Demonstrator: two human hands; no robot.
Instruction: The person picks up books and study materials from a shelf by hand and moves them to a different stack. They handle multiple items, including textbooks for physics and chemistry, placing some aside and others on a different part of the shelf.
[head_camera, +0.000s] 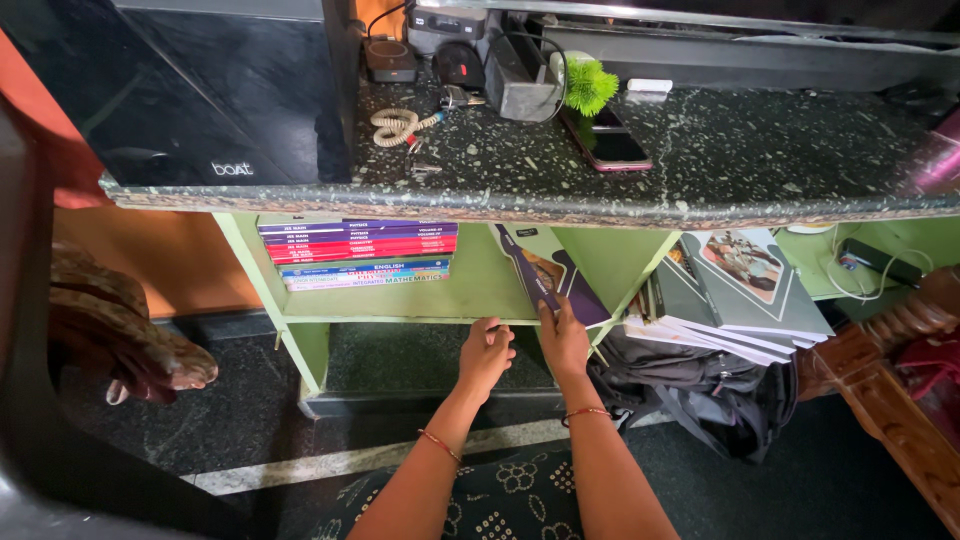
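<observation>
Fronting green shelves (440, 300), speckled stone counter (720, 150)

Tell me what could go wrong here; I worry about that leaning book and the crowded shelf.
The leaning book is propped only by the right hand; it could tip flat or slide off the green shelf. The left hand rests at the shelf edge, where a falling book might hit it. Beside them, the slanted grey booklets overhang a black backpack and may slip if nudged.

Dark phone screen (607, 141) on counter, black speaker's white label (231, 169)
</observation>
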